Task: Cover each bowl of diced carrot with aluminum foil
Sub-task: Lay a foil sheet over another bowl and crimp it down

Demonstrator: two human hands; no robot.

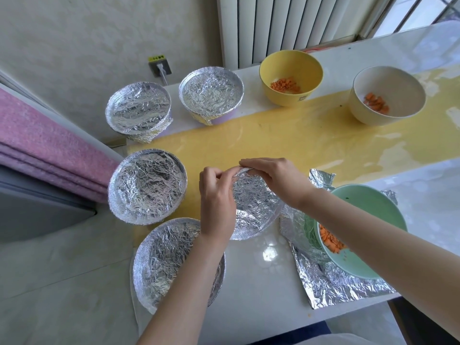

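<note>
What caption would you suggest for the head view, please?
Left hand and right hand pinch foil over a fifth bowl; four covered bowls left, three carrot bowls open.

Bright daylight from the window (420,13) at upper right puts soft glare on the glossy counter (268,255), shadows stay faint, focus is sharp, and wide-angle distortion bends the edges.

White glossy tabletop (249,282) with a yellow strip (286,135) beneath the right grip (273,181), washed in daylight from a barred window (423,13) far beyond and to the right. White ribbed radiator (286,26) straight beyond; cream textured wall (74,46) and plugged socket (160,68) beyond-left; folded pink fabric (37,145) well left.
</note>
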